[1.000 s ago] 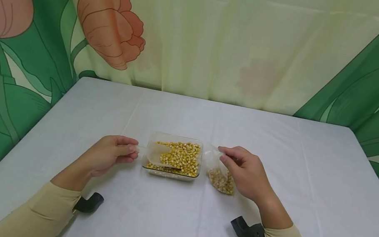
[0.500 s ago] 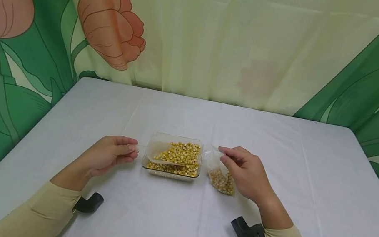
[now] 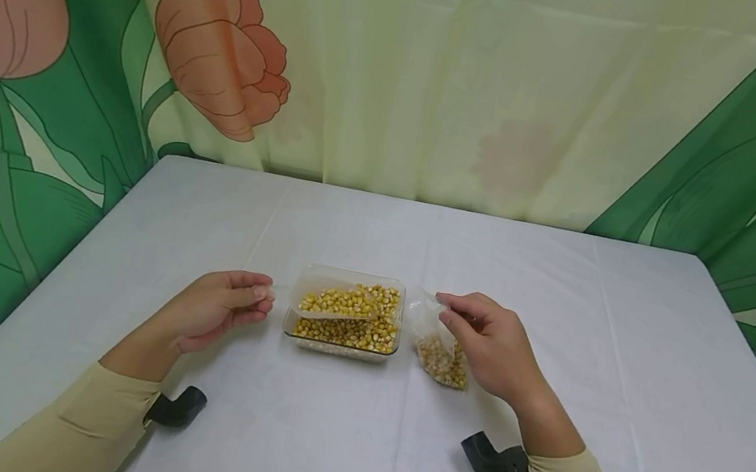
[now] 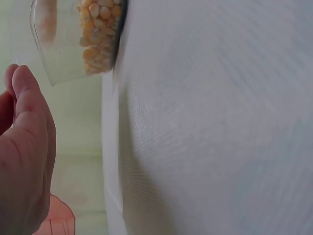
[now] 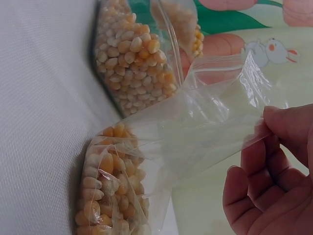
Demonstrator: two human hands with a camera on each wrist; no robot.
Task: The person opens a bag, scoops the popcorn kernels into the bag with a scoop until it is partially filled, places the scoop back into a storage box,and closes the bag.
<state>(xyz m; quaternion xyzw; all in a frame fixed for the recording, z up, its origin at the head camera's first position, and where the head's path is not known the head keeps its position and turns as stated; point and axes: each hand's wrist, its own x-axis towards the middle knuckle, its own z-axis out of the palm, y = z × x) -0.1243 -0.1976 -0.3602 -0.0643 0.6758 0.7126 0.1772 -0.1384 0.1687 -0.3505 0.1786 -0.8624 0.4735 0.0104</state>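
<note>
A clear rectangular container (image 3: 338, 350) of yellow corn kernels (image 3: 382, 330) stands mid-table. My left hand (image 3: 220, 314) is just left of it, pinching the thin handle of a translucent scoop (image 3: 333, 317). The scoop's bowl, heaped with kernels, lies within the container's outline in the head view. Right of the container, my right hand (image 3: 491, 345) pinches the upper edge of a clear plastic bag (image 3: 434, 347) between thumb and fingers. Kernels fill the bottom of the bag (image 5: 200, 112), which rests on the table. In the left wrist view, the handle between the fingers is barely visible.
A white cloth covers the table (image 3: 326, 446). Behind it hangs a printed curtain (image 3: 415, 65) with flowers, leaves and a rabbit. A black wrist mount (image 3: 179, 406) sits below the left hand, and another black mount (image 3: 494, 457) below the right.
The scoop has come up through the kernels and levelled, its bowl now carrying a heap of corn. My left hand has shifted very slightly left; the right hand and bag have stayed put.
</note>
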